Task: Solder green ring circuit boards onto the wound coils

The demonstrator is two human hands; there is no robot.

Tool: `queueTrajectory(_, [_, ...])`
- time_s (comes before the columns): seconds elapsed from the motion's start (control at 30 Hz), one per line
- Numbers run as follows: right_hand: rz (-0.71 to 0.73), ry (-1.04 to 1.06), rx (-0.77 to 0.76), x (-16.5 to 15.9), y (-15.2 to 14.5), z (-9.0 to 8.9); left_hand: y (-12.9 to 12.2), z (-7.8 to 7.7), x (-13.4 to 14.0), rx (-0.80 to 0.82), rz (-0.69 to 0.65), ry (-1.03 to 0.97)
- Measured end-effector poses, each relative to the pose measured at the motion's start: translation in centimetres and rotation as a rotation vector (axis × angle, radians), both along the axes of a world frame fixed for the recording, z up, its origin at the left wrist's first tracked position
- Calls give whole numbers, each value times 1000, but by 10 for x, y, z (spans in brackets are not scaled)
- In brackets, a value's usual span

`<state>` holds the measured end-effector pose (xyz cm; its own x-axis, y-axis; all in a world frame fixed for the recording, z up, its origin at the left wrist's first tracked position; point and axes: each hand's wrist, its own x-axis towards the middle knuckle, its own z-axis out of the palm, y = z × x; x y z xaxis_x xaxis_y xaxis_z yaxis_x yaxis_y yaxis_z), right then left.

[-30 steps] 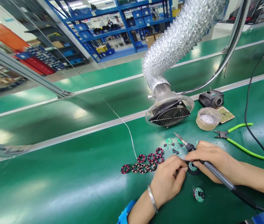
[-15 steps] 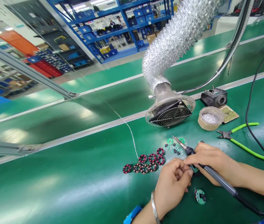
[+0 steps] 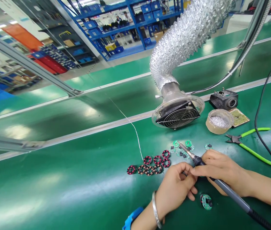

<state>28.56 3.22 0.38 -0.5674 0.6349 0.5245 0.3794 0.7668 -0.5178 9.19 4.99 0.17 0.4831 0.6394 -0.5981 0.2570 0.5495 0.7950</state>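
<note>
My right hand (image 3: 228,172) is closed round a soldering iron (image 3: 232,191), whose metal tip points up and left over small green circuit boards (image 3: 182,153). Against its fingers, my left hand (image 3: 177,183) is closed in a pinch; what it grips is mostly hidden, with only a sliver of green showing between the hands. Just below them lies a round green circuit board with a black piece on it (image 3: 206,202). Several ring-shaped coil cores (image 3: 149,170), red or copper and black, sit left of my left hand, with a thin white wire (image 3: 137,137) running to them.
A fume extractor (image 3: 179,115) on a silver duct (image 3: 173,48) hangs over the bench. At right are green-handled cutters (image 3: 252,145), a tub of metal shavings (image 3: 218,123), a sponge tray (image 3: 239,117) and a black iron stand (image 3: 223,99). A black cable (image 3: 259,105) hangs at right.
The view has shifted slightly. Both hands remain together, and the green board seen between them earlier is now almost wholly covered. The small board beyond my right hand shows more fully.
</note>
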Motion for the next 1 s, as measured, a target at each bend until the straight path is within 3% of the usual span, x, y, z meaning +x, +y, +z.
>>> queueTrajectory(0.53, [-12, -76, 35, 7, -10, -4, -7, 2, 3, 43, 35, 39])
queueTrajectory(0.7, [-143, 63, 6, 12, -16, 17, -8, 4, 6, 71, 65, 51])
queueTrajectory(0.83, [-219, 20, -129, 20, -27, 39, -8, 3, 7, 75, 56, 89])
queueTrajectory(1.0, [-319, 194, -251, 15, -33, 41, -8, 5, 7, 67, 50, 121])
